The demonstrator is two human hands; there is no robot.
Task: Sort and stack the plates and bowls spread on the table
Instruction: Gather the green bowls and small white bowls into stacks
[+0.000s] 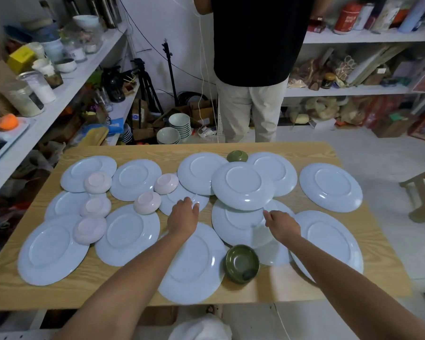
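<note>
Several pale blue plates lie upside down across the wooden table point(324, 148), some overlapping. One raised plate point(243, 185) rests on others at centre. Several pink bowls point(98, 182) sit upside down on the left plates. A green bowl point(242, 262) stands upright near the front, and a second green bowl point(237, 156) sits inverted at the back. My left hand point(183, 217) reaches over a small plate point(182, 200), fingers extended and holding nothing. My right hand point(282, 225) hovers over the plate point(238, 227) below the raised one, fingers relaxed.
A person in a black shirt point(253, 69) stands beyond the table's far edge. Shelves with jars line the left point(59, 77) and the right wall point(368, 38). Stacked bowls point(179, 122) sit on the floor behind the table. A wooden stool point(422, 190) stands at right.
</note>
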